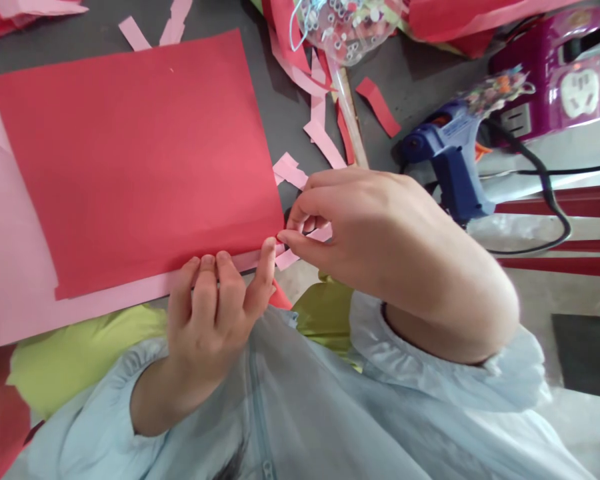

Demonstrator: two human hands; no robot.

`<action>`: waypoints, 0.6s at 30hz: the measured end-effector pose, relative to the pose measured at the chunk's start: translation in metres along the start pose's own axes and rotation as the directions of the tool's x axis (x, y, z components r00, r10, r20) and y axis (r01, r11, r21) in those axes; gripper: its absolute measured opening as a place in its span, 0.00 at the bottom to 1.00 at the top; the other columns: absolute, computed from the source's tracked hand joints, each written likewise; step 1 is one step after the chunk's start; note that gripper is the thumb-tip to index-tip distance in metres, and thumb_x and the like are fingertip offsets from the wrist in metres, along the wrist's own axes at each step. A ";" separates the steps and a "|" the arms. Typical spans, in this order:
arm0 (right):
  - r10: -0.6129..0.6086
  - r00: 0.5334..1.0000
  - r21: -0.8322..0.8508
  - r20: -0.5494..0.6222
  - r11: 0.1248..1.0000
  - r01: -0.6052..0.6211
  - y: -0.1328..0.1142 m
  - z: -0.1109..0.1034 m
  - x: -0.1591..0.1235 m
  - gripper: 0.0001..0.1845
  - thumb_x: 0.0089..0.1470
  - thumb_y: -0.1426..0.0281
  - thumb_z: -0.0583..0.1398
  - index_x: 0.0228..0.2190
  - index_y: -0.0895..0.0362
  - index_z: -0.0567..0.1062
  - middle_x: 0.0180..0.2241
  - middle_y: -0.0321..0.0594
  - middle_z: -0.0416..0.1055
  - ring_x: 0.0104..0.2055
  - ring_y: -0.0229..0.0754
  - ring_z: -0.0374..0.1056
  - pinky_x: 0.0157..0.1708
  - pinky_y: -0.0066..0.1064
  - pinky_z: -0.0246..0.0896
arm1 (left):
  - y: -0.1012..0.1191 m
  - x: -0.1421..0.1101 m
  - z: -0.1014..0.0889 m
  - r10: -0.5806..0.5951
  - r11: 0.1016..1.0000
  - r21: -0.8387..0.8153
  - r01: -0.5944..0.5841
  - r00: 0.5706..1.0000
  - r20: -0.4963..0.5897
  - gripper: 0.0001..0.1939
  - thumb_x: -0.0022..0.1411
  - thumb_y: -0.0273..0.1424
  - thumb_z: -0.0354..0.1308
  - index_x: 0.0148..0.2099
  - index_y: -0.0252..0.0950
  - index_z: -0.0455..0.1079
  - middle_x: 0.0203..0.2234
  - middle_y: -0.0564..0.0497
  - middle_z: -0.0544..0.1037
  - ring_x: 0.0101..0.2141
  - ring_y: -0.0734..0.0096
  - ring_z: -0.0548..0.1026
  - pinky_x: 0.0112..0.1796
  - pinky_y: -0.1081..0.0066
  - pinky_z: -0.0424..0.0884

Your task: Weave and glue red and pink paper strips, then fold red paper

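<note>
A large red sheet of paper [145, 160] lies at a slant on the dark tabletop, partly over a pink sheet of paper [15, 267]. Bent over its near edge, the fingers of my left hand [215, 300] press on the red paper; one digit reaches towards the near right corner. At that corner, my right hand [365, 220] pinches the paper's edge between thumb and forefinger, its other fingers curled in. A narrow fold seems to run along the near edge, partly hidden by my left fingers.
Pink and red paper scraps [325, 143] lie beyond my right hand, near a clear bag of small beads [350, 27]. At right are a blue glue gun [453, 157], a purple power strip [545, 87] and a black cord [550, 193]. Green cloth [80, 353] shows below the table edge.
</note>
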State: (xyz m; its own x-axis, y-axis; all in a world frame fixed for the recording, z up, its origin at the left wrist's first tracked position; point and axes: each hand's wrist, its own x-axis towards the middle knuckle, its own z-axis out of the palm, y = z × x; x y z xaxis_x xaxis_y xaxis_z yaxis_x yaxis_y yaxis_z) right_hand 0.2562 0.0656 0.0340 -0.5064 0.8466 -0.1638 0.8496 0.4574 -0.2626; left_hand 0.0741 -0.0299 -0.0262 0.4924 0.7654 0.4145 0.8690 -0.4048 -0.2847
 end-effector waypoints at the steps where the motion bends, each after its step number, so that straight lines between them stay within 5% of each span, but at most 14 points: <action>1: 0.006 1.000 0.001 -0.009 1.000 -0.006 0.001 -0.002 -0.001 0.15 0.58 0.72 0.60 0.20 0.56 0.72 0.24 0.37 0.70 0.28 0.39 0.66 0.29 0.31 0.55 | 0.001 0.000 0.000 -0.005 1.000 0.009 0.005 1.000 0.004 0.31 0.62 0.39 0.63 0.65 0.39 0.66 0.39 0.46 0.74 0.41 0.65 0.73 0.49 0.61 0.75; 7: 0.038 0.997 0.055 -0.071 0.998 -0.034 0.016 -0.024 -0.017 0.07 0.55 0.73 0.64 0.25 0.54 0.77 0.26 0.35 0.75 0.27 0.38 0.67 0.24 0.31 0.54 | 0.001 0.000 0.000 0.002 1.000 0.000 -0.002 0.999 0.039 0.32 0.61 0.40 0.65 0.66 0.41 0.65 0.39 0.46 0.73 0.41 0.64 0.72 0.49 0.59 0.76; 18: -0.067 0.996 0.107 -0.058 0.992 0.073 0.023 -0.028 -0.038 0.14 0.59 0.75 0.57 0.24 0.55 0.78 0.28 0.35 0.76 0.27 0.35 0.69 0.23 0.29 0.55 | 0.000 0.006 -0.004 -0.007 0.999 -0.032 0.010 0.996 0.088 0.31 0.60 0.42 0.65 0.65 0.46 0.66 0.39 0.46 0.69 0.41 0.64 0.69 0.49 0.58 0.75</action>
State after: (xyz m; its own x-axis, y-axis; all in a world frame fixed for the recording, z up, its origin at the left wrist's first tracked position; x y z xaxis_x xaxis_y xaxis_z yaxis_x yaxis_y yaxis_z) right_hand 0.2993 0.0518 0.0604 -0.5528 0.8284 -0.0907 0.7899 0.4861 -0.3739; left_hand 0.0779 -0.0271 -0.0203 0.4799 0.8091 0.3392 0.8750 -0.4130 -0.2527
